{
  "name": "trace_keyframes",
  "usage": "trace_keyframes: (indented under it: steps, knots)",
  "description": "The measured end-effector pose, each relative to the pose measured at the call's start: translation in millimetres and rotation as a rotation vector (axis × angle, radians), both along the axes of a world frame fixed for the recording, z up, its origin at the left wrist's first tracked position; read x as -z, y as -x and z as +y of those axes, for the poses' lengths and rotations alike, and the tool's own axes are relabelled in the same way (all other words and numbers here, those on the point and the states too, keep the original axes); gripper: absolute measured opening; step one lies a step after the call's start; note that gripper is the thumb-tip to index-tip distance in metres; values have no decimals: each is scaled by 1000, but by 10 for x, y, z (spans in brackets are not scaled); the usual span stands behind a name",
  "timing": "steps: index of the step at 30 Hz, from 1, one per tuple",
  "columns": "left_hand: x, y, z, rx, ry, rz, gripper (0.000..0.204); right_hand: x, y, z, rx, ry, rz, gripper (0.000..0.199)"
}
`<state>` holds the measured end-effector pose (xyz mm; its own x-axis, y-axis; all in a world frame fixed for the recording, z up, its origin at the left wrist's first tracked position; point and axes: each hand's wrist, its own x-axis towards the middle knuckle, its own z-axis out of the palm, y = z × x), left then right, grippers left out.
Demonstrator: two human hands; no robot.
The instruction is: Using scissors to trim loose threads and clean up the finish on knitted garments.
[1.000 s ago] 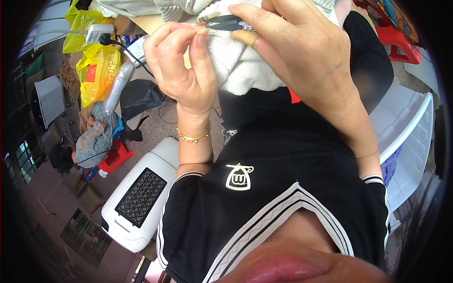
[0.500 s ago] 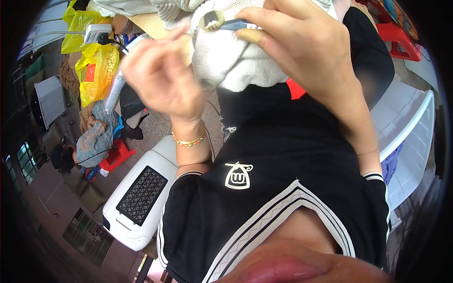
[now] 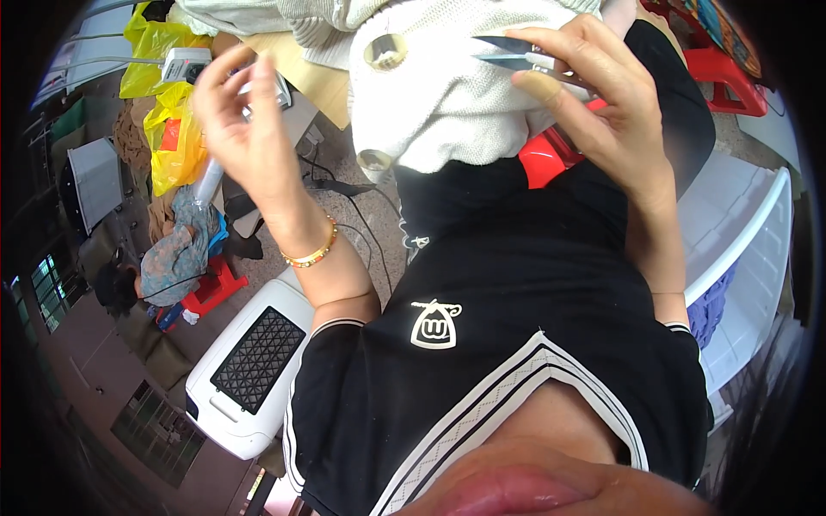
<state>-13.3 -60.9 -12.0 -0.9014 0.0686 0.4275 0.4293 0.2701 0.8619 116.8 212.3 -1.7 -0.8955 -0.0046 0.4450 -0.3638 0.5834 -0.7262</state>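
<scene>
Landmark: cream-white knit garment (image 3: 447, 103) w/ fine ribbed texture; silver-grey thread snips (image 3: 516, 53) sit against its upper right edge. Below it, black shirt (image 3: 516, 301) w/ white emblem and white-striped hem; red stool (image 3: 546, 159) at its lower right edge. To its left: gold bead bracelet (image 3: 311, 254), yellow plastic bags (image 3: 168, 129); lower left, white appliance (image 3: 249, 370) w/ black grid panel.

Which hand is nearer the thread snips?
Right. The right hand grips the thread snips; the left hand is raised well off to their left, apart.
</scene>
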Motion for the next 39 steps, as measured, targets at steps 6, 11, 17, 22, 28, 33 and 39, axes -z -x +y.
trace_keyframes:
  steps: [6, 11, 17, 22, 28, 33, 39]
  knots:
    - [-284, -148, 412, 347, 313, -12, 13, 0, 21, -71, -14, -21, 17, 37]
    - [-372, -108, 425, 427, 458, 38, 14, -25, 46, -87, -3, 17, 22, 35]
    - [-215, -147, 373, 434, 240, -29, 14, -296, 94, -181, -12, 122, -133, 33]
    - [-170, -256, 273, 342, 121, -182, 19, -333, 150, -218, -48, 150, -166, 33]
    - [-118, -383, 282, 350, 54, -319, 18, -387, 243, -229, -102, 73, -189, 33]
    - [-79, -362, 309, 375, 5, -284, 18, -450, 269, -265, -94, 63, -216, 33]
    - [-41, -329, 293, 392, -36, -263, 18, -476, 323, -273, -105, 49, -225, 33]
